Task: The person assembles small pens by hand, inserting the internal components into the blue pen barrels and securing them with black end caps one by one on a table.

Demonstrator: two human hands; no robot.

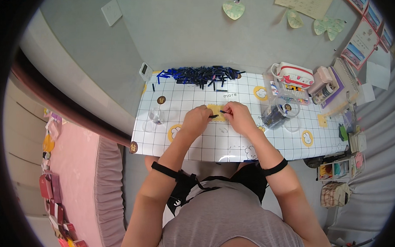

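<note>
My left hand [199,120] and my right hand [238,115] meet over the middle of the table. The left fingers are closed on a short black tube [214,116], perhaps a pen's ink cartridge. Pinched in the right fingers is another short dark tube [223,111] with a bluish end. The two tubes are close together but apart, above a yellow printed patch of the tablecloth. Beyond my hands, against the wall, lies a wide heap of similar dark blue and black tubes [200,74]. A few loose ones lie along its near edge.
A small clear cup [156,116] stands on the left. Right of my hands is a clear tub [275,116] with dark tubes inside. Behind it are a white and red pencil case [295,75], pens and notebooks. A white timer [145,71] stands at the back left corner.
</note>
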